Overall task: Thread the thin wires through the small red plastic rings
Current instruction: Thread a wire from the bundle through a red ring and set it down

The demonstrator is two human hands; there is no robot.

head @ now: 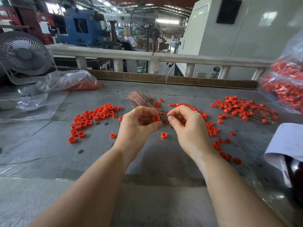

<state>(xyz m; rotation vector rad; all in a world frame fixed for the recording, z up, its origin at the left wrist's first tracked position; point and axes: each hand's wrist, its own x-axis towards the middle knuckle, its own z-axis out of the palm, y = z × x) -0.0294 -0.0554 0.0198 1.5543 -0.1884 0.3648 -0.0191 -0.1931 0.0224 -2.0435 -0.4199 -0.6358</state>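
Head view: left hand pinches a red plastic ring at its fingertips, just in front of the copper wire bundle. Right hand, immediately right of the ring, pinches one thin wire; its tip seems aimed leftward at the ring, nearly touching.

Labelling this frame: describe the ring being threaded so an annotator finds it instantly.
Start at the two hands over the grey workbench. The left hand pinches one red plastic ring at its fingertips, facing the right hand. It is the only ring lifted off the bench.
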